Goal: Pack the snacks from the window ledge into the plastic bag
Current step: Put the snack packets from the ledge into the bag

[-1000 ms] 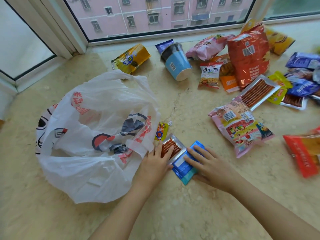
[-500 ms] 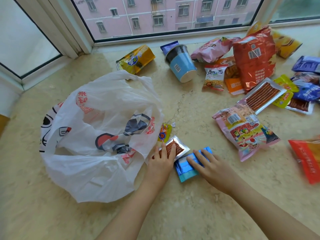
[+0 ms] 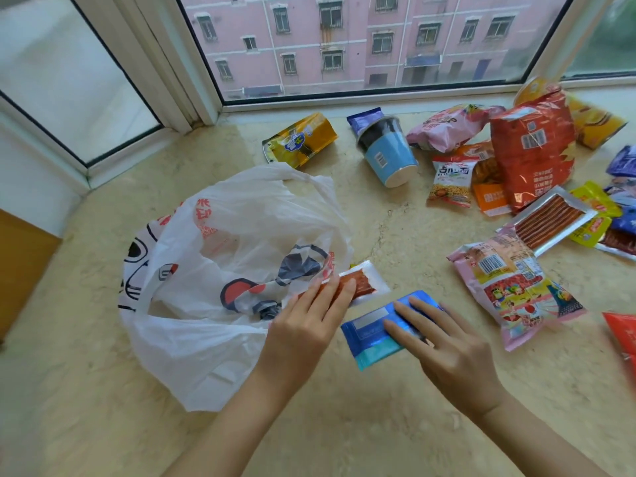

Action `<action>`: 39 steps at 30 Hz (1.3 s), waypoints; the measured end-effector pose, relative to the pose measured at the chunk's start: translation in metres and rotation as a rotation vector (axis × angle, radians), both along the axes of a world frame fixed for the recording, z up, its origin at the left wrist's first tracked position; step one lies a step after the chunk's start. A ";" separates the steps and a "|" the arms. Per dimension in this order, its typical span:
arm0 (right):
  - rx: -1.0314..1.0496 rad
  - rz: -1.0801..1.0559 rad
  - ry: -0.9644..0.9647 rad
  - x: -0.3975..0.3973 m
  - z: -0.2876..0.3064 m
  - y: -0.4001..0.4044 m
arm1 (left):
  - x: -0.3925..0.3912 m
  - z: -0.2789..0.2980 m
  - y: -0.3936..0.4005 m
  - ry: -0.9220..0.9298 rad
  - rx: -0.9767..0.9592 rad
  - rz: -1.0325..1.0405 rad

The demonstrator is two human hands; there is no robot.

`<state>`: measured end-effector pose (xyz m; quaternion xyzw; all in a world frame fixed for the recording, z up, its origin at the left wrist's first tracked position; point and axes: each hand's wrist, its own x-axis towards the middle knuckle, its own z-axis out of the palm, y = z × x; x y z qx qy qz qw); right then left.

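A white printed plastic bag [image 3: 220, 270] lies crumpled on the marble ledge [image 3: 395, 407], its mouth facing right. My left hand [image 3: 309, 315] is at the bag's mouth, shut on a small clear packet of red-brown sticks [image 3: 363, 284] that is tilted off the ledge. My right hand [image 3: 444, 349] lies flat, fingers apart, on a blue foil packet [image 3: 368, 333] just to the right. Several more snacks lie further right and at the back.
By the window lie a yellow packet [image 3: 303, 141], a blue cup [image 3: 389, 153], a pink bag [image 3: 447, 127] and a big red bag [image 3: 533, 149]. At the right are a stick tray [image 3: 550, 220] and a pink packet [image 3: 512, 287]. The ledge's left edge drops off.
My left hand has taken hold of the stick packet, lifted it and turned it towards the bag's mouth. The small yellow packet beside the bag is now hidden. My right hand stays on the blue packet.
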<state>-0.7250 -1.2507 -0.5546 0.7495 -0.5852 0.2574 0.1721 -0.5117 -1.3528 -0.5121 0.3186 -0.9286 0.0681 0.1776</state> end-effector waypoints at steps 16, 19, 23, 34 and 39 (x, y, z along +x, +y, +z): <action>-0.052 0.100 -0.072 0.124 0.008 -0.140 | 0.118 -0.034 -0.112 -0.651 0.268 0.514; 0.027 0.112 -0.057 0.149 -0.004 -0.163 | 0.126 -0.035 -0.118 -0.621 0.280 0.509; 0.130 0.123 -0.009 0.179 -0.014 -0.187 | 0.154 -0.045 -0.129 -0.592 0.238 0.579; 0.838 0.022 0.220 0.235 -0.038 -0.207 | 0.200 -0.049 -0.142 -0.561 0.345 0.619; 0.666 -0.035 0.120 0.226 -0.034 -0.191 | 0.182 -0.045 -0.131 -0.397 0.216 0.536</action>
